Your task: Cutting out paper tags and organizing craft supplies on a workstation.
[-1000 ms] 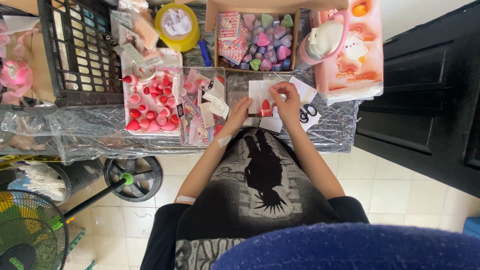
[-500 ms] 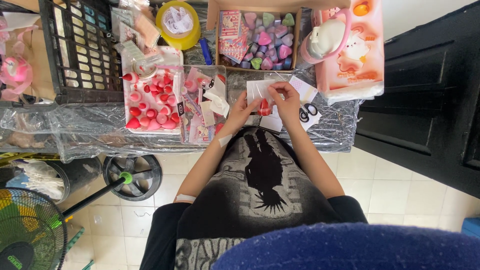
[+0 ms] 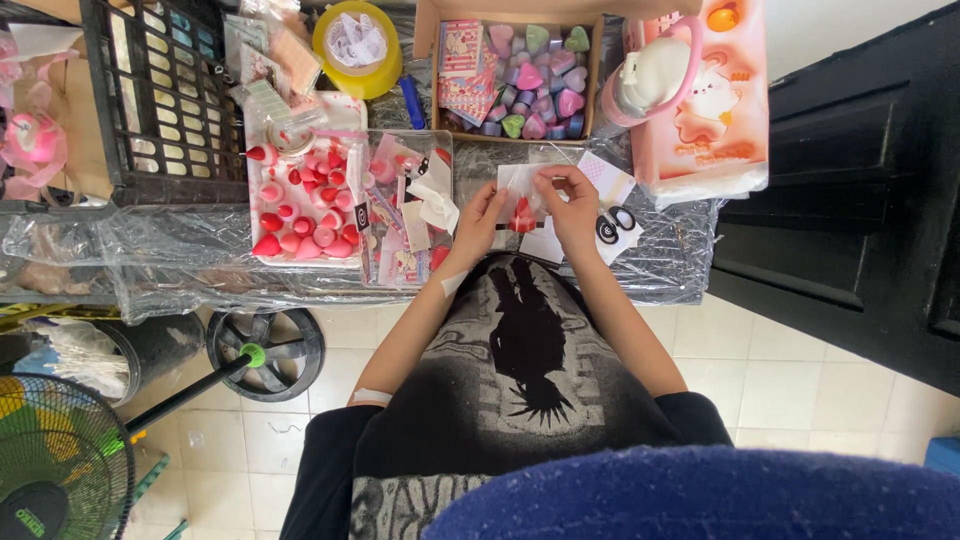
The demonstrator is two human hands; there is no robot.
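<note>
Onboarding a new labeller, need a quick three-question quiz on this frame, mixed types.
1. True or false: both hands hold the small clear bag with a red piece inside.
2. The scissors lie nearest to which hand? A) left hand B) right hand
3. What fills the cardboard box at the back of the table?

Key
1. True: the left hand and right hand pinch it from either side.
2. B
3. Small heart-shaped pieces in mixed colours, beside some pink printed cards.
</note>
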